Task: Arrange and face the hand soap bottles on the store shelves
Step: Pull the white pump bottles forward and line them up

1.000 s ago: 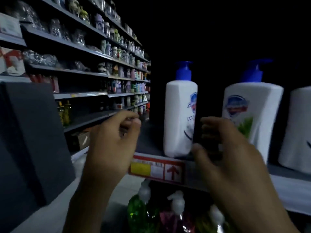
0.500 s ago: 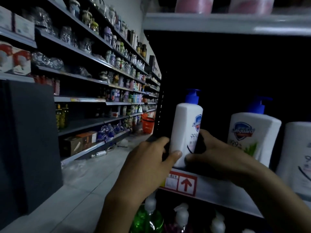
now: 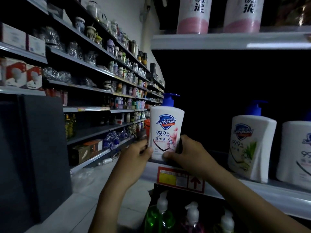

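A white Safeguard hand soap bottle (image 3: 165,130) with a blue pump stands upright at the left end of the grey shelf (image 3: 277,194), its label facing me. My left hand (image 3: 134,157) grips its lower left side and my right hand (image 3: 186,152) grips its lower right side. To the right, a second white soap bottle (image 3: 250,145) with a green leaf label stands turned slightly left. At the frame's right edge a third white bottle (image 3: 296,152) is partly cut off.
Green and clear pump bottles (image 3: 159,216) stand on the shelf below. Two pink-and-white bottles (image 3: 193,15) sit on the upper shelf (image 3: 218,41). A red price tag (image 3: 180,179) hangs on the shelf edge. Across the aisle, long shelves (image 3: 84,64) hold glassware and jars. A dark panel (image 3: 33,157) stands on the left.
Both hands closed on the left bottle and turned it so its label faces forward. My view tilted upward, bringing the upper shelf into sight.
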`<state>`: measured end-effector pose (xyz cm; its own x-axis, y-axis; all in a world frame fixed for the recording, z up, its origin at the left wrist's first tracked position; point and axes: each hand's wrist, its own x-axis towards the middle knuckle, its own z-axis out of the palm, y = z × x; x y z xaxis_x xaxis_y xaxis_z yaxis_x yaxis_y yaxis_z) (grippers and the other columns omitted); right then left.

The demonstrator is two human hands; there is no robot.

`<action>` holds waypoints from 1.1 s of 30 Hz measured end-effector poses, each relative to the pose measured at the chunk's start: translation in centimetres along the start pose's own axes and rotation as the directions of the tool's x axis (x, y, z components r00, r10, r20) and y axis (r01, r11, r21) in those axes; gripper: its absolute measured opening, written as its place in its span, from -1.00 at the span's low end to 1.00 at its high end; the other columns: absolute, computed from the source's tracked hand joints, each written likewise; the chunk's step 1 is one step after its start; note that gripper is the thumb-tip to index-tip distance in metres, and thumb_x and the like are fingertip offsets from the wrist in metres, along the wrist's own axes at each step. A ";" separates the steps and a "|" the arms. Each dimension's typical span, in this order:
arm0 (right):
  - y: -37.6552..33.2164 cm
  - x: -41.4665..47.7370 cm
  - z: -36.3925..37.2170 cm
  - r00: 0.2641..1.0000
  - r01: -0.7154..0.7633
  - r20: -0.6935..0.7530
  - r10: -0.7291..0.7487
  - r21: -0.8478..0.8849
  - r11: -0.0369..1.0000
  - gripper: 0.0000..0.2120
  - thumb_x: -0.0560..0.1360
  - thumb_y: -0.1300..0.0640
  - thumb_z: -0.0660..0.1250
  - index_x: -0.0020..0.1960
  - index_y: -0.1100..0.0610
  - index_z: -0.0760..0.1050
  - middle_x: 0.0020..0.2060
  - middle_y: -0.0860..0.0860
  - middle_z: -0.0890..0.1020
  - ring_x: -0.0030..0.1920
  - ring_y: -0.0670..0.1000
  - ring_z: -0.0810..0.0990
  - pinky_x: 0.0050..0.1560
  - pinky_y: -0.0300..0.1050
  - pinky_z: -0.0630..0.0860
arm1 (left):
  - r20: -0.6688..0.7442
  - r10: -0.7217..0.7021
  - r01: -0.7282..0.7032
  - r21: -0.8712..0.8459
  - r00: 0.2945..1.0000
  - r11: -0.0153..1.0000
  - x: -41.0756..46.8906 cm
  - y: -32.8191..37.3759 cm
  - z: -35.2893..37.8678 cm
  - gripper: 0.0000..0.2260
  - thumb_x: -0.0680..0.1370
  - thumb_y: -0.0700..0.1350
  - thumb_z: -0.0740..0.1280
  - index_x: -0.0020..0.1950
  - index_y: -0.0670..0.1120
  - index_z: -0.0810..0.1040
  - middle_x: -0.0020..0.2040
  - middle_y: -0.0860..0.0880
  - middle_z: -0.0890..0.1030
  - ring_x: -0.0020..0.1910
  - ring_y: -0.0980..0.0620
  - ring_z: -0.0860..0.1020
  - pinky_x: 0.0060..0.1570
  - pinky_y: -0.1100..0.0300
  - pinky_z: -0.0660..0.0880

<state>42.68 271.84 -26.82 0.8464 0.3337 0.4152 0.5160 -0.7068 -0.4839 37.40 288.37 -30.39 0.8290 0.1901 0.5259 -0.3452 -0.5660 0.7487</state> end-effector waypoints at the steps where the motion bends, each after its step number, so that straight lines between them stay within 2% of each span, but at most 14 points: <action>1: 0.1 -0.1 0.2 1.000 -0.013 -0.021 0.013 -0.025 1.000 -0.56 0.37 -0.19 0.44 0.10 -0.02 0.38 0.06 -0.08 0.59 -0.02 -0.03 0.58 0.01 -0.04 0.56 | 0.012 -0.005 0.005 -0.009 1.000 1.000 0.3 -0.1 0.2 -0.75 0.63 -0.07 0.18 0.25 0.16 0.53 0.10 0.20 0.62 0.08 0.22 0.55 0.10 0.19 0.47; 4: 0.1 -0.4 0.4 0.995 -0.056 -0.090 0.047 -0.093 0.994 -0.56 0.37 -0.25 0.40 0.08 -0.03 0.36 0.05 -0.06 0.60 0.00 0.03 0.60 -0.01 0.01 0.57 | 0.042 -0.021 0.022 -0.020 0.999 1.000 1.2 -0.4 1.1 -0.74 0.63 -0.06 0.16 0.23 0.20 0.51 0.10 0.22 0.62 0.05 0.23 0.56 0.08 0.20 0.49; 7: 0.0 -0.5 0.5 0.987 -0.098 -0.138 0.077 -0.153 0.983 -0.54 0.38 -0.28 0.37 0.06 0.00 0.35 0.03 -0.01 0.61 0.00 0.10 0.61 -0.04 0.01 0.56 | 0.095 -0.058 0.062 -0.047 0.994 0.997 2.1 -0.3 2.0 -0.72 0.59 0.01 0.18 0.26 0.22 0.48 0.15 0.22 0.60 0.10 0.18 0.55 0.19 0.07 0.48; 11: -0.1 0.0 0.6 0.983 -0.147 -0.128 0.128 -0.150 0.978 -0.54 0.39 -0.27 0.35 0.11 0.02 0.40 0.08 0.03 0.62 0.04 0.14 0.61 0.04 0.05 0.56 | 0.157 -0.099 0.118 -0.111 0.983 0.987 2.7 -0.5 2.1 -0.72 0.46 0.16 0.20 0.14 0.35 0.51 0.12 0.27 0.61 0.12 0.17 0.57 0.23 0.01 0.45; 13: -0.1 0.0 0.7 0.983 -0.156 -0.123 0.138 -0.161 0.974 -0.54 0.41 -0.28 0.33 0.13 0.02 0.40 0.09 0.04 0.62 0.06 0.14 0.61 0.04 0.04 0.55 | 0.181 -0.090 0.118 -0.148 0.979 0.982 2.6 -0.6 2.1 -0.70 0.45 0.16 0.22 0.16 0.34 0.51 0.11 0.27 0.62 0.12 0.17 0.57 0.24 0.00 0.45; 18: -0.1 -0.1 0.6 0.985 -0.149 -0.115 0.132 -0.154 0.977 -0.56 0.42 -0.26 0.32 0.13 0.03 0.39 0.08 0.04 0.62 0.05 0.14 0.61 0.02 0.02 0.55 | 0.135 -0.087 0.105 -0.130 0.987 0.986 2.1 -0.5 2.4 -0.65 0.41 0.18 0.23 0.19 0.33 0.51 0.10 0.26 0.62 0.09 0.17 0.58 0.21 -0.01 0.48; 22: -0.2 -0.3 0.6 0.984 -0.145 -0.131 0.123 -0.176 0.974 -0.54 0.42 -0.27 0.31 0.13 0.04 0.40 0.08 0.05 0.61 0.05 0.16 0.60 -0.03 -0.01 0.50 | 0.109 -0.092 0.100 -0.070 0.990 0.992 1.8 -0.2 2.4 -0.69 0.49 0.12 0.27 0.22 0.35 0.47 0.11 0.27 0.61 0.09 0.17 0.58 0.19 -0.01 0.49; 25: 0.6 -0.2 0.4 0.983 -0.145 -0.140 0.122 -0.168 0.975 -0.53 0.43 -0.26 0.32 0.15 0.06 0.40 0.10 0.06 0.61 0.07 0.17 0.60 -0.05 -0.02 0.47 | 0.125 -0.101 0.107 -0.044 0.987 0.993 2.0 0.0 3.1 -0.72 0.41 0.17 0.26 0.05 0.51 0.45 0.09 0.28 0.61 0.05 0.14 0.60 0.14 -0.01 0.52; 27: 0.6 -0.3 0.4 0.982 -0.143 -0.149 0.118 -0.171 0.975 -0.53 0.43 -0.25 0.32 0.15 0.06 0.40 0.10 0.07 0.60 0.08 0.17 0.59 -0.07 -0.03 0.45 | 0.121 -0.097 0.102 -0.031 0.988 0.994 2.0 0.0 3.1 -0.75 0.46 0.15 0.28 -0.02 0.55 0.43 0.09 0.30 0.60 0.05 0.15 0.60 0.14 0.01 0.52; 31: -0.4 -0.1 0.7 0.985 -0.126 -0.142 0.101 -0.183 0.975 -0.53 0.44 -0.24 0.33 0.15 0.08 0.41 0.10 0.08 0.60 0.08 0.18 0.59 -0.11 -0.05 0.41 | 0.068 -0.114 0.116 -0.014 0.991 0.993 1.6 0.1 2.1 -0.74 0.55 0.05 0.29 0.04 0.47 0.47 0.07 0.30 0.61 0.04 0.16 0.60 0.16 -0.01 0.51; 33: -0.5 -0.5 0.3 0.986 -0.114 -0.134 0.094 -0.145 0.983 -0.57 0.46 -0.20 0.33 0.15 0.08 0.40 0.09 0.08 0.59 0.07 0.17 0.59 -0.13 -0.06 0.41 | 0.055 -0.126 0.127 -0.011 0.990 0.992 1.2 0.8 2.4 -0.73 0.57 0.03 0.27 0.12 0.44 0.45 0.14 0.25 0.59 0.07 0.14 0.59 0.19 -0.03 0.48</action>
<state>42.06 272.25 -26.99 0.8659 0.1787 0.4672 0.3916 -0.8232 -0.4110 39.17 286.20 -30.16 0.8890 0.2153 0.4041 -0.2418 -0.5287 0.8137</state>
